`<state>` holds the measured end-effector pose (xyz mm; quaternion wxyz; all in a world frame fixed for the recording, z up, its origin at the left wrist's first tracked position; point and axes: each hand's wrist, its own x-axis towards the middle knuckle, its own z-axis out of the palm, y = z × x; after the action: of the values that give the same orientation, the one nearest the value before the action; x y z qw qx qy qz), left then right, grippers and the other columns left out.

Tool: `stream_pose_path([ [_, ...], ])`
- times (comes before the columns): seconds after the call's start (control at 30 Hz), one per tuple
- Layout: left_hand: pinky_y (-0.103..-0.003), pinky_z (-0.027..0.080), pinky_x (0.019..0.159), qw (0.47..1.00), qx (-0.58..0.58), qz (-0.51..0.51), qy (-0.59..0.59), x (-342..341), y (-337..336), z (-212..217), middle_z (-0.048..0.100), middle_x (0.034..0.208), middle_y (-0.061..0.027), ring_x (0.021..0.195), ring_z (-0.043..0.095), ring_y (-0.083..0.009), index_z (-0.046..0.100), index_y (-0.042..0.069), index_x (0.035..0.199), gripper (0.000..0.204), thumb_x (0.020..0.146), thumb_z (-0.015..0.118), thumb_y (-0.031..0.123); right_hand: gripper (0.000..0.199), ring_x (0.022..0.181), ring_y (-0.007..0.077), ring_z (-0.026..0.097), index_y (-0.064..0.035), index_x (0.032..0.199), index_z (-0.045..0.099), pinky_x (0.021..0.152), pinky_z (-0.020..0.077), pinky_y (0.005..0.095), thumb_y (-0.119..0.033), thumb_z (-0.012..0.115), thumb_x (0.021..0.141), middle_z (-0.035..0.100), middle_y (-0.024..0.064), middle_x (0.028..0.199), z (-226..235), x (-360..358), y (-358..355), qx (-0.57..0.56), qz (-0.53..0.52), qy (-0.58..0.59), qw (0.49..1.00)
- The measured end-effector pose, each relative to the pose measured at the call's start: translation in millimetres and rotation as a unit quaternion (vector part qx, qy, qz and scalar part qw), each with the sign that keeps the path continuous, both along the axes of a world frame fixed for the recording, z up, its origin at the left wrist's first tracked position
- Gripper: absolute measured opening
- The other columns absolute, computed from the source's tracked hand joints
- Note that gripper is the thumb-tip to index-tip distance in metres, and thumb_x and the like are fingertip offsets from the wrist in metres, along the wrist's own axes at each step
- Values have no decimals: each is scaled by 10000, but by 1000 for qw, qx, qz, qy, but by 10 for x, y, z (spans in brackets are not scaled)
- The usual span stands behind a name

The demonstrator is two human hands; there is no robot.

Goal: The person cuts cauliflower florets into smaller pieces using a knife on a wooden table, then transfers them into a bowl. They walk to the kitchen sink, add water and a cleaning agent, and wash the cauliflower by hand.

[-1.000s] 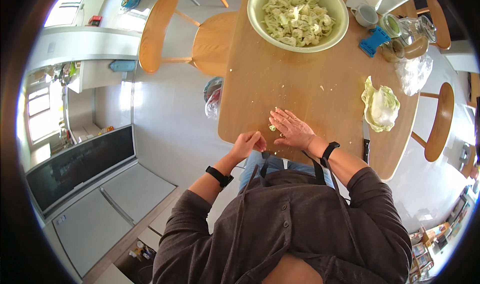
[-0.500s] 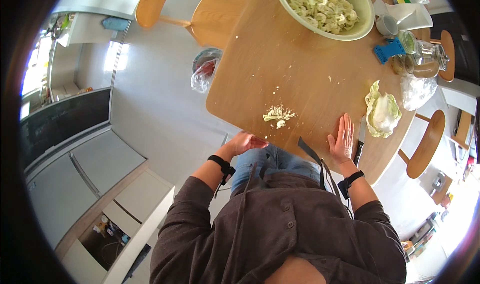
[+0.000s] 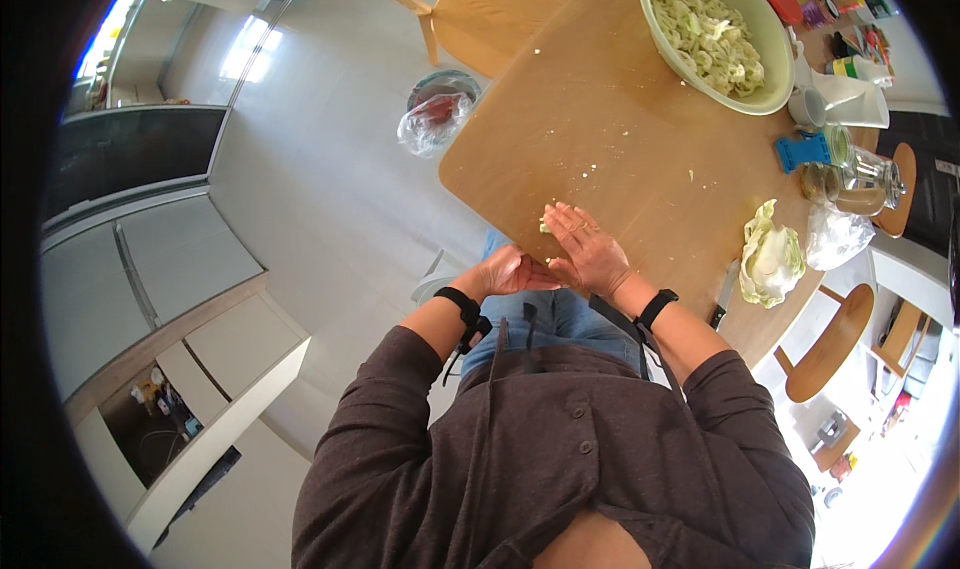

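Observation:
My right hand (image 3: 592,256) lies flat on the wooden table (image 3: 650,199) near its front edge, fingers stretched out and pressed against pale vegetable scraps (image 3: 544,226). Just left of it, my left hand (image 3: 508,271) is cupped at the table's edge, palm turned up and fingers extended. Most of the scraps are hidden behind my right hand, and I cannot tell whether any lie in the left palm. To the right, a piece of cabbage (image 3: 770,259) rests beside a knife (image 3: 726,291) with a black handle.
A pale green basin (image 3: 668,59) holds chopped cabbage (image 3: 708,44) at the far side. Jars, a glass jug (image 3: 862,184), a blue object (image 3: 803,152) and a clear plastic bag (image 3: 838,237) crowd the right. Chairs (image 3: 490,19) and a bagged bin (image 3: 435,124) stand around the table.
My right hand has swept left from beside the knife onto the scraps, pushing them toward the edge. My left hand has shifted slightly right, and the view has turned a little.

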<state>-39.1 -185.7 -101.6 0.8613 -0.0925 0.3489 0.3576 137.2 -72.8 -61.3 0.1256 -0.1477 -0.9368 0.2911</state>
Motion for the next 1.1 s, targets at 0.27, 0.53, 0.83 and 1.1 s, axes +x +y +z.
stream_pose_path([
  [0.27,-413,531,896,995,12,43,-85,20,-192,-398,599,1192,-158,1065,616,-263,526,-1,1206,416,1010,277,270,508,1300,314,436,-6,1300,498,1099,348,428,-344,546,924,470,154,1390,-22,-86,-413,-14,113,11,993],
  [0.53,-356,557,822,891,311,-225,244,-129,-222,-281,623,1129,-137,1012,636,-247,542,15,1186,349,977,356,224,466,1302,308,436,-12,1287,504,1104,344,435,-295,562,921,451,156,1404,-45,-126,-582,-127,153,72,977],
  [0.83,-388,576,803,998,9,53,-27,113,-184,-325,623,1171,-118,1019,638,-237,489,50,1272,414,1022,310,326,728,1395,323,295,19,1397,374,1149,248,440,-510,468,906,351,165,1483,27,49,-379,44,32,-61,997],
  [1.1,-374,556,842,982,165,-8,95,112,-355,-390,608,1198,-114,1052,625,-230,515,54,1246,353,988,431,281,741,1377,335,326,32,1403,358,1151,247,429,-490,500,896,376,180,1461,-62,-115,-737,-39,141,1,989],
])
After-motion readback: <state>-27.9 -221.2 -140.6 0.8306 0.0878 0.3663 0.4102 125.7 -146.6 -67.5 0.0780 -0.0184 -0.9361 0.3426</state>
